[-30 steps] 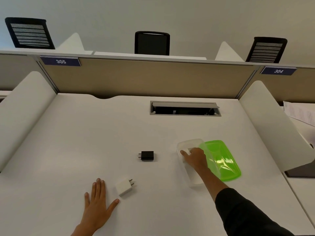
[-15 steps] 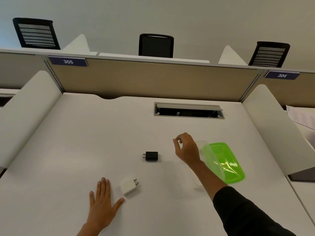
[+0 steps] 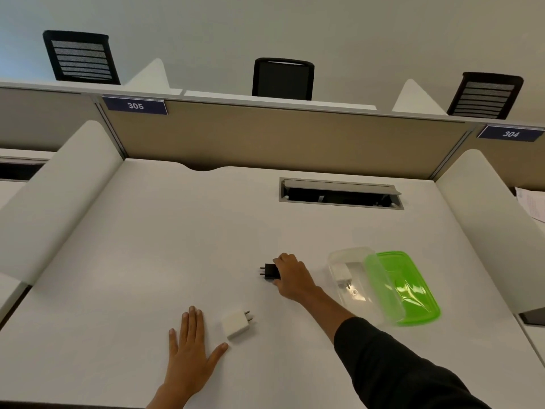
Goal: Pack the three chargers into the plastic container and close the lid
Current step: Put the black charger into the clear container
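A clear plastic container (image 3: 334, 256) lies on the white desk at the right, with one white charger (image 3: 342, 273) inside it. Its green lid (image 3: 410, 287) leans on the container's right side. At the desk's middle my right hand (image 3: 293, 278) closes its fingers around the black charger (image 3: 269, 271), whose prongs point left. Another white charger (image 3: 236, 324) lies nearer to me, prongs to the upper right. My left hand (image 3: 190, 352) rests flat on the desk just left of it, fingers spread and holding nothing.
An open cable hatch (image 3: 340, 193) is set into the desk behind the chargers. White side dividers (image 3: 483, 216) and a beige back partition (image 3: 280, 140) bound the desk. Black chairs (image 3: 283, 78) stand beyond the partition. Papers (image 3: 533, 202) lie at the far right.
My right hand left the container, where a white charger now lies, swung left and came down on the black charger. My left hand stayed flat.
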Tool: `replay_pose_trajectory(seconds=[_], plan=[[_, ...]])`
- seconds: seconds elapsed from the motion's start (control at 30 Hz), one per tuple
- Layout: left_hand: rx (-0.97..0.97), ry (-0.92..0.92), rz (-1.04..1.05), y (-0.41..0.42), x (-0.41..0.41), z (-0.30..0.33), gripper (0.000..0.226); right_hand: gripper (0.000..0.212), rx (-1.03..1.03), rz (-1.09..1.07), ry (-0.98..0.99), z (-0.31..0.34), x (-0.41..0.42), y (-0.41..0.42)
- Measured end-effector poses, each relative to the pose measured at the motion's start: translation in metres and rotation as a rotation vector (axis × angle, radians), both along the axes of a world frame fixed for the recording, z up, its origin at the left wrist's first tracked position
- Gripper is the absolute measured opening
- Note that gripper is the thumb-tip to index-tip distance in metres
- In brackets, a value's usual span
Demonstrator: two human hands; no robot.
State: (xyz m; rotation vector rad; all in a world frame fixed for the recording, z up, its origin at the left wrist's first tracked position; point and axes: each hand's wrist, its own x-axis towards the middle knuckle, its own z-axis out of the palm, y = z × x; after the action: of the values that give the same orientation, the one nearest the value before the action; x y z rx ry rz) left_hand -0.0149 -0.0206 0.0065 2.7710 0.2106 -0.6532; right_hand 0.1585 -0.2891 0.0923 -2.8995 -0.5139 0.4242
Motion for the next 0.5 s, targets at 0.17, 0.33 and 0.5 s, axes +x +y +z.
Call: replay_pose_trajectory(seconds=[0.17,0.33,0.5], plan=[[-0.012,-0.009,-0.001,0.0005,-0.0003,-0.0007,0.132,0.045,-0.063,-0.002,-0.033,-0.0040,0.0005,0.0080],[-0.008,-0.016,0.000,0.0017,-0.0008,-0.0033,0.128,0.042,-0.071,0.004,-0.016,-0.0087,-0.0034,0.0085],[-0.004,-0.009,0.008,0.0014,0.0004,-0.0032,0.131,0.039,-0.011,-0.019,-0.038,-0.0023,-0.0032,-0.0002]])
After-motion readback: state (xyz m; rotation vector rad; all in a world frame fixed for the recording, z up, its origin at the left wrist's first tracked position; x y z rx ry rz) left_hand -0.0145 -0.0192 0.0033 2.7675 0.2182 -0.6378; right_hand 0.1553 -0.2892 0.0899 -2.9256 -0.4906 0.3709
